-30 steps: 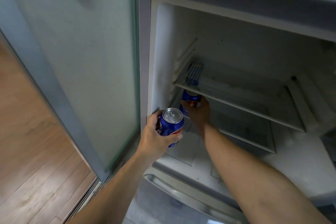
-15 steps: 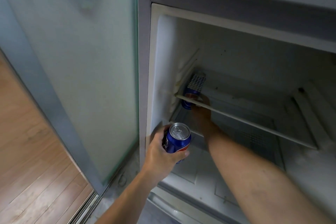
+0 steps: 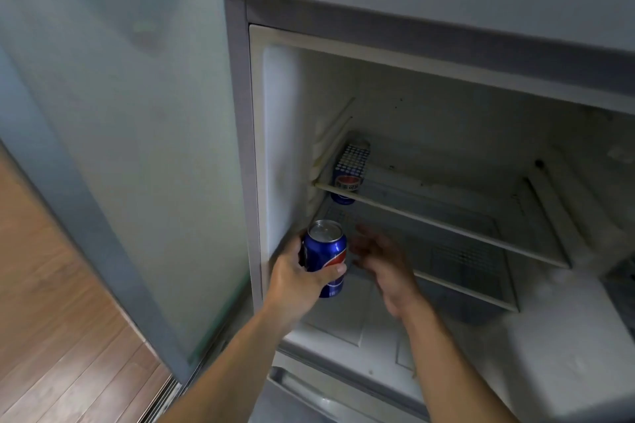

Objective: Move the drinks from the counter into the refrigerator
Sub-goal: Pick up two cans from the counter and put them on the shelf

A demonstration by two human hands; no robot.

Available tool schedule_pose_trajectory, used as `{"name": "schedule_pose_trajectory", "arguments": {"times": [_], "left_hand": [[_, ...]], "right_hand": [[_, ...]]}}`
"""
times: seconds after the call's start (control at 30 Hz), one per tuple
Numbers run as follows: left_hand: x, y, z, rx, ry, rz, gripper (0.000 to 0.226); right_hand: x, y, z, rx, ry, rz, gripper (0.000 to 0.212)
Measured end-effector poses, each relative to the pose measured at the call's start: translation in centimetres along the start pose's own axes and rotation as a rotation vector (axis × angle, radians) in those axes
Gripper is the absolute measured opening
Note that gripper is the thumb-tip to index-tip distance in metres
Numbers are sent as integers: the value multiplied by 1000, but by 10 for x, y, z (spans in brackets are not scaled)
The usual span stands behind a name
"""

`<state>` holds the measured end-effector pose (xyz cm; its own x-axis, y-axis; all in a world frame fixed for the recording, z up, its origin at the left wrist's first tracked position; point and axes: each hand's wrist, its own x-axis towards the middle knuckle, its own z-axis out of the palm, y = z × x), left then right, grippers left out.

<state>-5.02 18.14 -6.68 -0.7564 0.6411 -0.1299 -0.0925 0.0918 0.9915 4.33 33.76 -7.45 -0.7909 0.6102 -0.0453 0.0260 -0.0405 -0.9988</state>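
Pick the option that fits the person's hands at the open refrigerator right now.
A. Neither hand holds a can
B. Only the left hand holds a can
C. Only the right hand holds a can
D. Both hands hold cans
B: the left hand grips the blue Pepsi can, while the right hand is open and empty beside it.

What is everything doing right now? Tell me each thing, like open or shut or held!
Refrigerator: open.
Left hand: wrapped around the held can.
Held can: upright, sealed, at the fridge opening.
Right hand: open, empty, inside the fridge.
Placed can: resting at the back left, under the upper shelf.
Upper shelf: holds a patterned box.
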Motion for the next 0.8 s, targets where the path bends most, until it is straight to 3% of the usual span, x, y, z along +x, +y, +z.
{"name": "schedule_pose_trajectory", "arguments": {"times": [0.1, 0.2, 0.37, 0.47, 0.63, 0.8], "left_hand": [[3, 5, 4, -12, 7, -18, 59], [6, 9, 10, 33, -2, 1, 74], [13, 10, 16, 32, -46, 31, 79], [12, 9, 11, 100, -97, 68, 83], [-4, -14, -18, 280, -95, 139, 60], [-21, -38, -49, 281, -51, 160, 35]], "right_hand": [[-18, 6, -5, -242, -175, -35, 69], [-17, 2, 4, -383, -167, -133, 72], [-4, 13, 12, -305, -67, -188, 70], [12, 22, 15, -164, 31, -117, 65], [36, 27, 21, -375, 153, -123, 68], [64, 24, 28, -412, 222, -190, 66]]}}
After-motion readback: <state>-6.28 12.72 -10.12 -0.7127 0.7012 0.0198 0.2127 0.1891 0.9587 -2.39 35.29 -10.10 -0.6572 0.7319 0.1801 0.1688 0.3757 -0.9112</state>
